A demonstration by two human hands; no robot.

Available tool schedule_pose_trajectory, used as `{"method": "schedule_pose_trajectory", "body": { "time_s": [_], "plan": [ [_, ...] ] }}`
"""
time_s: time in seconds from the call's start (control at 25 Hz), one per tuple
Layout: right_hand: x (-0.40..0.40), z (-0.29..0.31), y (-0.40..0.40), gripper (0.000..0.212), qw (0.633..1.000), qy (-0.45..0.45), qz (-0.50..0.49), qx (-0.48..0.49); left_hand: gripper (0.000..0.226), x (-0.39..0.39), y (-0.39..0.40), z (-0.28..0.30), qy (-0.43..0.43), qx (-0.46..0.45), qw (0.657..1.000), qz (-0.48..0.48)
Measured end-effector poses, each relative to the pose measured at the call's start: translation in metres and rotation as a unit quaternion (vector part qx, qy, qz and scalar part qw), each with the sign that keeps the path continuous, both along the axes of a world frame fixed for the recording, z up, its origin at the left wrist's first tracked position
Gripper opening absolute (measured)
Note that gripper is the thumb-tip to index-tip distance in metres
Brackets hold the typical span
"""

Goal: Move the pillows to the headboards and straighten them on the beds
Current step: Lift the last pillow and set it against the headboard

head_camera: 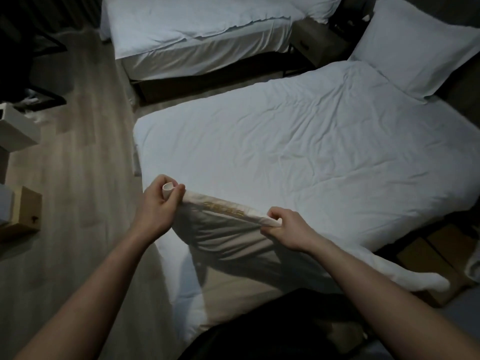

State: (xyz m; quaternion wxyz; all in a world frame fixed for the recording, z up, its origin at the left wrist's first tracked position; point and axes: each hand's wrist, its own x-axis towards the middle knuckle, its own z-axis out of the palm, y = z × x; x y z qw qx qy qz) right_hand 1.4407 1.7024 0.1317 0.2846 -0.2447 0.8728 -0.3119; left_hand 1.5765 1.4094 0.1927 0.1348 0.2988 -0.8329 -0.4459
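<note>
I stand at the foot of the near bed [298, 152], which wears a wrinkled white sheet. My left hand [158, 206] and my right hand [288, 229] each grip one end of a beige cloth [228, 235] with a gold-lettered hem, held stretched above the bed's foot end. The cloth hangs down from its top edge over the mattress. A white pillow [415, 45] lies at an angle at the near bed's head end, top right. The far bed [207, 24] shows only a white sheet; no pillow is visible on it.
A dark nightstand [311, 40] stands between the two beds. Wooden floor [78, 178] runs along the left, with a cardboard box [24, 214] and white boxes [13, 128] at the left edge. More cardboard boxes [431, 255] sit on the floor at right.
</note>
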Motion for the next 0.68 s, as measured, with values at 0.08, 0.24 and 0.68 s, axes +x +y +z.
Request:
{"method": "schedule_pose_trajectory", "body": {
  "time_s": [0.08, 0.24, 0.68],
  "plan": [
    [0.001, -0.001, 0.000, 0.029, 1.000, -0.007, -0.015, -0.006, 0.019, -0.005, -0.004, 0.000, -0.046, -0.054, 0.996, -0.044],
    [-0.009, 0.006, 0.011, 0.036, 1.000, 0.003, -0.002, -0.005, 0.053, -0.032, 0.008, 0.012, -0.190, -0.197, 0.922, -0.274],
    [-0.128, -0.001, 0.135, 0.036, 0.999, -0.004, -0.028, -0.021, 0.030, -0.205, 0.112, 0.003, -0.218, -0.198, 0.908, -0.297]
  ]
}}
